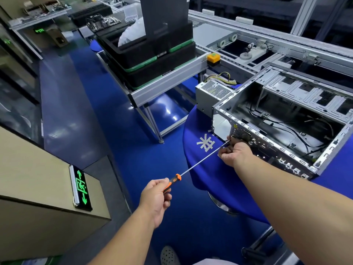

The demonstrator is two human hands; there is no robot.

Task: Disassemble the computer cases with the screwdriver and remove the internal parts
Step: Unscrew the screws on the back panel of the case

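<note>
The computer case (282, 119) lies open-side up on a round table w/ a blue cloth (215, 169), just beyond the right hand. It's bare galvanised sheet metal, boxy, edges punched w/ rows of small slots; inside are loose black cables and a ribbed, stamped drive tray on the far side. The near end panel has a perforated round fan grille right above the right hand's knuckles.

The screwdriver (193, 168) runs from the left hand up to the right: stubby black-and-orange ribbed handle, long thin bright steel shaft, tip at the case's end panel. The left hand (155, 199) is wrapped round the handle, fingers curled. The right hand (236, 153) sits at the tip end, fingers bunched round the shaft against the panel. The hands are well apart, joined only by the shaft.

Beyond the right hand, beside the case's far-left corner, a grey steel power supply (212, 94) w/ a mesh top and a yellow-black wire bundle. Further out past the left hand, an aluminium-extrusion conveyor (168, 81) carries stacked black trays w/ green edging. Left of the left hand, a beige cabinet w/ a green-lit exit sign (81, 189). Glossy blue floor underneath.
</note>
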